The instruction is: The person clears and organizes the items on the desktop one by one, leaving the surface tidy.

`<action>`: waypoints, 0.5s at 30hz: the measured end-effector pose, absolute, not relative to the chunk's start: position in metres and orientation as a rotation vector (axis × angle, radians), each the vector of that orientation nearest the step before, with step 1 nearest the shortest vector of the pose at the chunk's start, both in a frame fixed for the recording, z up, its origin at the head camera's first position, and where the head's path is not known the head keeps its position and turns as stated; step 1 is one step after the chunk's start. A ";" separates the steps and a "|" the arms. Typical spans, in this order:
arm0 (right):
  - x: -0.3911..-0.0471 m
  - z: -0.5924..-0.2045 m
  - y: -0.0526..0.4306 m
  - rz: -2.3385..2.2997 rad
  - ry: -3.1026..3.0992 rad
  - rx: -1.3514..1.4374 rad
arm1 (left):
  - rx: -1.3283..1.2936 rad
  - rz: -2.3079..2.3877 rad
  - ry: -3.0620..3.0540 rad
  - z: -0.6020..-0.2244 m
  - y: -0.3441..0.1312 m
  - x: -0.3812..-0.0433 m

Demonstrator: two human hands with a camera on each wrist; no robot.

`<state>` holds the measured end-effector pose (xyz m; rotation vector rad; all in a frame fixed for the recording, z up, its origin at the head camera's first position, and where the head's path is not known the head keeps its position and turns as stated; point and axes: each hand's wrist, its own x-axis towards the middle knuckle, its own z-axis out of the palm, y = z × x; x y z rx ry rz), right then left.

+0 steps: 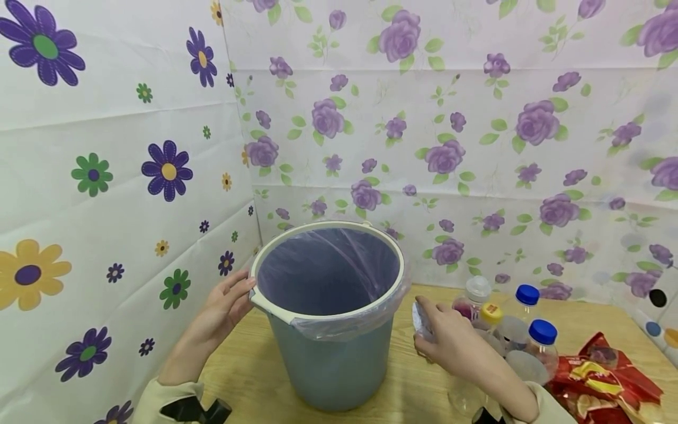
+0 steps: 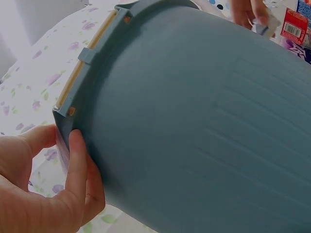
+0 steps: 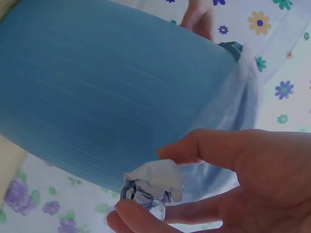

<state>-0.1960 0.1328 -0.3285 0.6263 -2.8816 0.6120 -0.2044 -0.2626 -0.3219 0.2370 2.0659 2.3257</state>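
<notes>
A blue-grey trash can [image 1: 333, 359] with a cream rim stands upright on the wooden table, lined with a thin translucent bag [image 1: 344, 327] folded over its edge. My left hand [image 1: 225, 309] pinches the rim at the left side; in the left wrist view its thumb and fingers [image 2: 77, 170] lie on either side of the edge. To the right of the can, my right hand [image 1: 458, 338] holds a crumpled ball of paper [image 3: 153, 187] between thumb and fingertips, apart from the can. Inside the can only the liner shows; its bottom is hidden.
Several clear plastic bottles [image 1: 535, 353] with blue, yellow and white caps stand right of my right hand, partly behind the forearm. A red snack bag [image 1: 604, 377] lies at the table's right. Flowered sheets [image 1: 339, 165] hang close behind and on the left.
</notes>
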 end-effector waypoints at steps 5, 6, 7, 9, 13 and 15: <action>-0.194 -0.312 0.135 0.602 -2.887 0.629 | 0.238 2.319 2.070 -0.321 -0.262 -0.204; -0.193 -0.309 0.136 0.604 -2.878 0.633 | 0.239 2.319 2.069 -0.321 -0.262 -0.204; -0.193 -0.306 0.137 0.610 -2.867 0.639 | 0.241 2.319 2.068 -0.321 -0.262 -0.204; -0.193 -0.302 0.138 0.622 -2.848 0.648 | 0.242 2.319 2.068 -0.321 -0.262 -0.203; -0.193 -0.294 0.140 0.628 -2.833 0.662 | 0.237 2.322 2.068 -0.321 -0.262 -0.203; -0.193 -0.291 0.140 0.627 -2.828 0.667 | 0.231 2.325 2.067 -0.321 -0.262 -0.203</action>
